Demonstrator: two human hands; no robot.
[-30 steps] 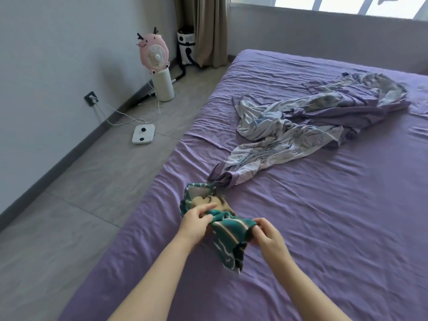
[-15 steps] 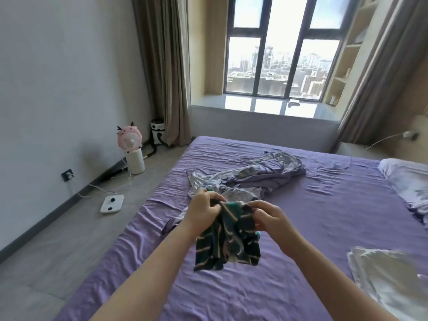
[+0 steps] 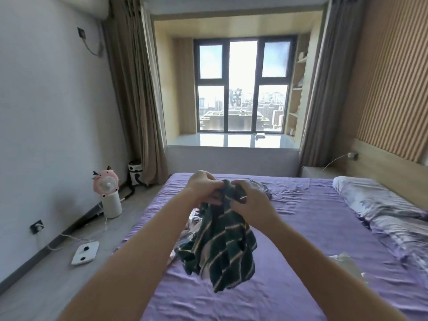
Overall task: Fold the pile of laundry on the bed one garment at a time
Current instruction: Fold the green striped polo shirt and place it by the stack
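A dark green garment with pale stripes (image 3: 220, 246) hangs in the air above the purple bed (image 3: 301, 228). My left hand (image 3: 203, 186) grips its top edge on the left. My right hand (image 3: 250, 200) grips the same edge on the right, close beside the left. The cloth dangles bunched below both hands. Behind it on the sheet lies a crumpled grey and purple garment (image 3: 261, 187), mostly hidden by my hands and arms. A white garment (image 3: 345, 262) lies at the right near my forearm.
A rumpled patterned quilt and pillow (image 3: 379, 209) lie along the bed's right side by the headboard. On the floor at left stand a pink fan on a white base (image 3: 108, 195), a white scale (image 3: 85, 252) with cables, and a small vacuum (image 3: 135, 173).
Both hands have lifted the striped garment off the sheet and up in front of me. My view has tilted upward, from the bed to the window.
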